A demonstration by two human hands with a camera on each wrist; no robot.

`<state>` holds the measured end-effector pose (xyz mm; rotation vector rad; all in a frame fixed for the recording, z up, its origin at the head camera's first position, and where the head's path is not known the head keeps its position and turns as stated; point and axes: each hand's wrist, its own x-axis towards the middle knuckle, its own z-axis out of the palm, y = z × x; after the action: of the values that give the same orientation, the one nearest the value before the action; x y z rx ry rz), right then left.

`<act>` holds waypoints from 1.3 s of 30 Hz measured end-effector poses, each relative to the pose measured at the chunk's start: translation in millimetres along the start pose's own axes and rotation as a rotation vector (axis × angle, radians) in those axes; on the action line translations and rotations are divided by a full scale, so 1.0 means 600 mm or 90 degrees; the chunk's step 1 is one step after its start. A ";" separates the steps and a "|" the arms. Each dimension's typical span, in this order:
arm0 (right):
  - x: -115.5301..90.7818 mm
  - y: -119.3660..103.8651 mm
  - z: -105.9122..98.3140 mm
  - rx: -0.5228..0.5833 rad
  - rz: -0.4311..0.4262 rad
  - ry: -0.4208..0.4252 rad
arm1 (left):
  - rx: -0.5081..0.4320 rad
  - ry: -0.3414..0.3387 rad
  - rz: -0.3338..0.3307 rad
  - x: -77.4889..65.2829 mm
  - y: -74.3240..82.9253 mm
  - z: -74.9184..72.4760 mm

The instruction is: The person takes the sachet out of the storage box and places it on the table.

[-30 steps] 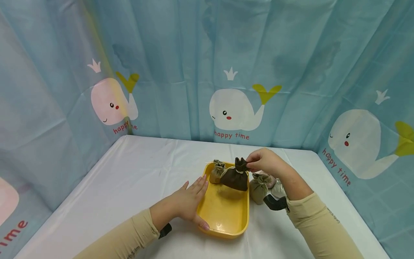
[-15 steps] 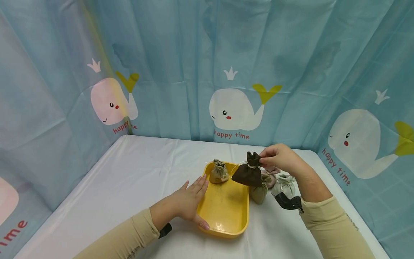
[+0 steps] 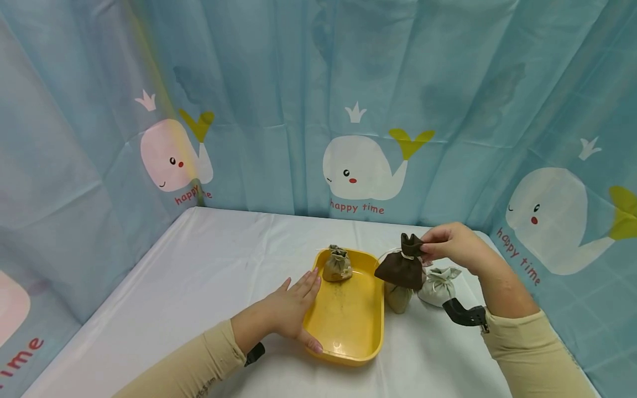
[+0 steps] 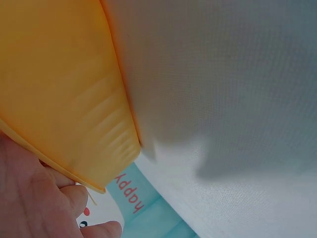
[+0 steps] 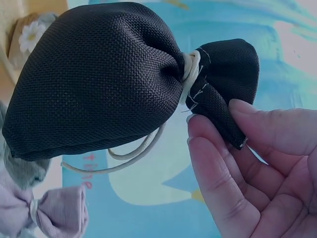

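Observation:
A dark brown drawstring pouch (image 3: 401,268) hangs from my right hand (image 3: 455,246), whose thumb and fingers pinch its gathered top. The pouch is past the right rim of the yellow tray (image 3: 348,326), above other pouches. In the right wrist view the pouch (image 5: 99,79) shows a coarse weave and a cream cord tied at its neck. My left hand (image 3: 293,309) rests along the tray's left rim with fingers straight and spread. Seen from the left wrist, the hand (image 4: 29,198) lies against the tray's outer edge (image 4: 64,99).
Small tan pouches (image 3: 337,266) sit in the tray's far left corner. Right of the tray stand an olive pouch (image 3: 398,299), partly covered by the dark one, and a whitish pouch (image 3: 439,287). A pinkish pouch (image 5: 59,210) shows in the right wrist view. Whale-print curtains enclose the white table (image 3: 224,265).
My right hand has carried the dark brown pouch from over the tray to the right, past its rim. The whitish pouch is more exposed. My left hand has stayed in place.

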<state>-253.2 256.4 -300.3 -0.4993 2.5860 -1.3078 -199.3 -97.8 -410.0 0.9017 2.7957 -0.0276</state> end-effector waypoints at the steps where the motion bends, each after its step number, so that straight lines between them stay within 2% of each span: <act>1: -0.003 0.002 -0.003 0.000 0.000 0.000 | -0.001 0.000 0.000 0.000 0.000 0.000; 18: -0.050 0.038 -0.045 -0.025 0.014 0.016 | 0.000 -0.004 -0.004 0.001 0.002 0.002; 39: -0.079 0.080 -0.076 -0.016 0.050 0.029 | 0.001 -0.010 -0.004 -0.001 0.001 -0.004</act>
<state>-234.2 334.5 -310.9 -0.3728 2.6337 -1.2768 -199.0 -97.2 -407.3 0.8894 2.7840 -0.0375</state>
